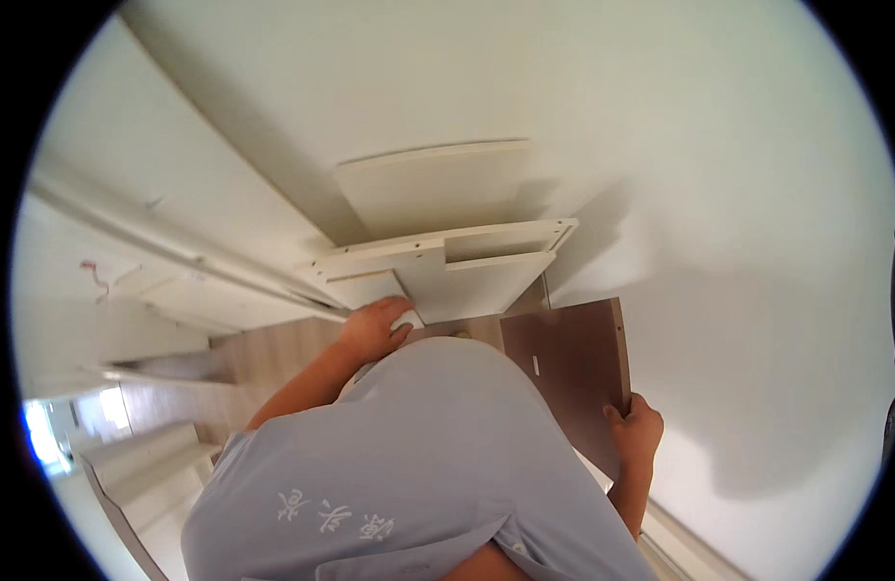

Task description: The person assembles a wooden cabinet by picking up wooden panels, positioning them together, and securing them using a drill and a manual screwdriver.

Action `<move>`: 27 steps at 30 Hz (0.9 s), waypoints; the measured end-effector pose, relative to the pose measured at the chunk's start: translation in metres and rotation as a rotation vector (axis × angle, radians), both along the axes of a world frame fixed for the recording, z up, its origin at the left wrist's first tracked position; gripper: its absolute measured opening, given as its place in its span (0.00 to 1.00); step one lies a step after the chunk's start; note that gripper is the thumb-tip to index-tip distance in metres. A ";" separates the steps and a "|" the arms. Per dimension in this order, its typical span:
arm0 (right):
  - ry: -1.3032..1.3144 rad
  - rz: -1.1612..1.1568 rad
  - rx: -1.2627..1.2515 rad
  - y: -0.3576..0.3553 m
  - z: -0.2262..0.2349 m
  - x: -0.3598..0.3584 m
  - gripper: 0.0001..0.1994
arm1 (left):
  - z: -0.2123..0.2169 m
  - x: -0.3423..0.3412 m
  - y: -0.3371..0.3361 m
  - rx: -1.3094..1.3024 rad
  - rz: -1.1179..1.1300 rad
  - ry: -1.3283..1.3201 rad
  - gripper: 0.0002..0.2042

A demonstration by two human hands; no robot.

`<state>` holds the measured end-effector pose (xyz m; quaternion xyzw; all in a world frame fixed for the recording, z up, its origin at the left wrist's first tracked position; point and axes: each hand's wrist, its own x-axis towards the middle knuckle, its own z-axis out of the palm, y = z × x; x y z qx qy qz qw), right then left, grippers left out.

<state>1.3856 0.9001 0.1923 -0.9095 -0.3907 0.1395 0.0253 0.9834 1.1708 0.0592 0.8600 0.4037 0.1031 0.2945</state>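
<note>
Brown board [563, 363] is right of the frame's centre, and our right hand [637, 431] holds its right edge with curled fingers. Near the centre, our left hand [373, 327] touches a small white board [365, 289]; we cannot tell if its fingers grip. Narrow room separates the larger white boards [491, 284] from the brown one. Open floor [268, 353] shows at centre left.

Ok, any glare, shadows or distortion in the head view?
Head view: the bright patch at lower left is blown out; a soft shadow darkens the white wall right of the brown board; the rear white panel appears bowed on top.
</note>
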 end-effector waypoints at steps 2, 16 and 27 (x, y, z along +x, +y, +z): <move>0.020 0.035 -0.037 0.008 0.016 -0.006 0.14 | -0.022 -0.022 -0.027 -0.177 0.036 0.078 0.20; -0.025 0.760 -0.127 0.050 0.086 -0.151 0.12 | -0.100 -0.178 -0.144 -0.491 0.346 -0.074 0.20; 0.021 1.356 -0.017 0.075 0.097 -0.349 0.13 | -0.078 -0.299 -0.241 -0.378 0.700 -0.406 0.29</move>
